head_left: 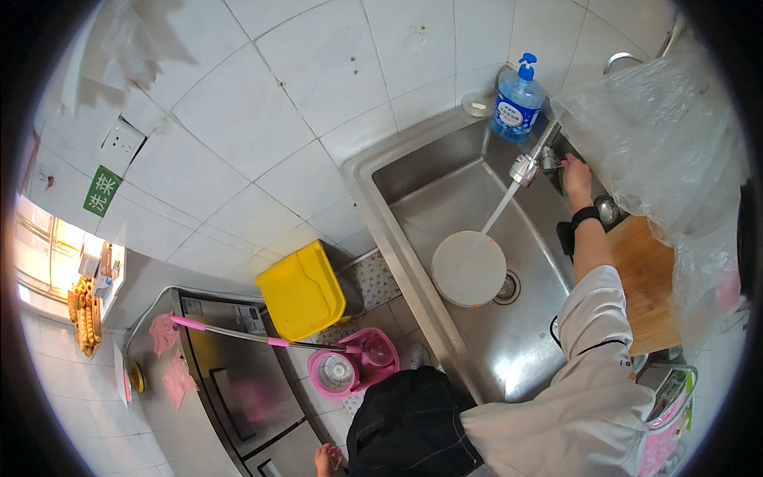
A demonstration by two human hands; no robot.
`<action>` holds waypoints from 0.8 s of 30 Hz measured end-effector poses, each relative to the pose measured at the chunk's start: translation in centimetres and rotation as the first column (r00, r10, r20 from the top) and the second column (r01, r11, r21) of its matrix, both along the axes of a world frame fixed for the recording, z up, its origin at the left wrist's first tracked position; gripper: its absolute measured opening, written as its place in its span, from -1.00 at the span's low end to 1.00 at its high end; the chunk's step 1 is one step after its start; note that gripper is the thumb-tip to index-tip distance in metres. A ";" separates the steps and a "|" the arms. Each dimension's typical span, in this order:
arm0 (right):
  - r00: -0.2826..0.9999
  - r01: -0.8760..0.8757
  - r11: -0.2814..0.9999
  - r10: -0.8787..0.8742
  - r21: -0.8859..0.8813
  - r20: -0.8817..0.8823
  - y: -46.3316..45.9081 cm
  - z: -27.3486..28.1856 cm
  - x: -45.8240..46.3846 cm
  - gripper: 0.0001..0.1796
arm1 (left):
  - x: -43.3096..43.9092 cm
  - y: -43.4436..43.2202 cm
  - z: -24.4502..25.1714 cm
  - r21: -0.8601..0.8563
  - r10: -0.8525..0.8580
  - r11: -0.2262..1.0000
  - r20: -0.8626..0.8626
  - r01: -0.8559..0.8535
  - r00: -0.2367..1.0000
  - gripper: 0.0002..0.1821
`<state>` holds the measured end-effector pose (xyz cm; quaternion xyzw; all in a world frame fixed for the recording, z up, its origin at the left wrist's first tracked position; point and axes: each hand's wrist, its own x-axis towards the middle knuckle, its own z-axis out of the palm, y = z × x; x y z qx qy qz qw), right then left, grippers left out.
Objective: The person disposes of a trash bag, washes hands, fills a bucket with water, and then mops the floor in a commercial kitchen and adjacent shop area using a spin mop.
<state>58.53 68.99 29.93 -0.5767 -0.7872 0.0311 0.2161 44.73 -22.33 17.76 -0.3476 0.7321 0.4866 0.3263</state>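
Note:
My right hand (576, 176) is at the tap (548, 160) on the far side of a stainless steel sink (393, 232), its fingers on or beside the handle. Water runs from the metal spout (524, 170) into a round white container (468, 268), which sits in the basin beside the drain strainer (508, 287). A blue pump bottle (517, 104) stands in the sink's back corner. Low at the bottom of the view, beside my black apron (411, 423), is my left hand (329, 459), its fingers curled; whether it holds anything is unclear.
A wooden board (641, 280) and a clear plastic sheet (650, 131) lie right of the sink. On the floor to the left are a yellow lidded bin (301, 291) and a pink mop bucket (387, 343) with a mop. A steel cabinet (238, 364) stands at lower left.

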 end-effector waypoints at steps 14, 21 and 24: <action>0.991 -0.013 0.999 0.019 0.043 -0.136 3.8 -3.8 2.7 -0.83 | 2.0 -0.2 0.5 -0.408 -0.716 0.681 -0.198 0.607 0.670 -0.75; 0.989 -0.055 0.998 0.058 0.019 -0.140 3.2 -3.5 3.1 -0.79 | 1.6 -0.6 -0.5 -0.365 -0.716 0.688 -0.201 0.628 0.668 -0.76; 0.999 0.041 0.999 -0.041 -0.022 0.027 0.4 -0.8 1.8 -0.67 | 1.8 -0.8 -1.3 -0.348 -0.694 0.710 -0.193 0.612 0.694 -0.77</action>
